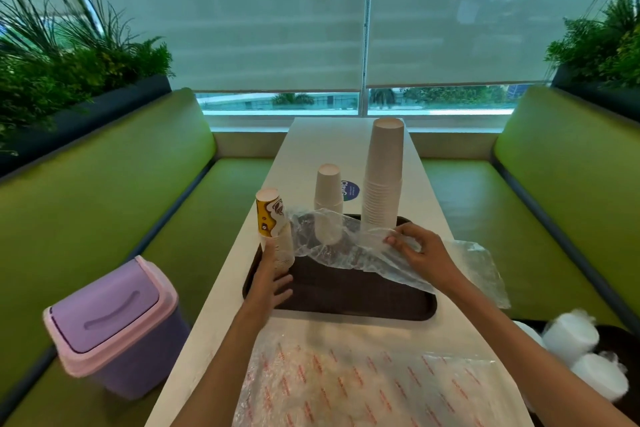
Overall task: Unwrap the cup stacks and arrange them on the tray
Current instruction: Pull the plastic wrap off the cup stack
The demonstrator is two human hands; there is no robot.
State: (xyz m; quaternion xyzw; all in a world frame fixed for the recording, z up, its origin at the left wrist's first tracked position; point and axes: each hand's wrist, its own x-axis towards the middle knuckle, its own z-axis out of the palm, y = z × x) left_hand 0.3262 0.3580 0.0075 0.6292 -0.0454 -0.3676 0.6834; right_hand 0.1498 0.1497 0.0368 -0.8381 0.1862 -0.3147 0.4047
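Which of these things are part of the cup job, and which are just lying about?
Job: patterned cup stack, short white stack, tall white stack, tray, clear wrapper.
Lying about: purple bin, plants, printed bag.

The tray lies bare in its near half, open from the front. Along its far and left edges stand the tall stack, short stack and printed stack; the clear wrapper drapes between them, seemingly against the short one

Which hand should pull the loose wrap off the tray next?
Right hand: it pinches the clear wrap. The left hand is at the base of the printed cup stack on the tray.
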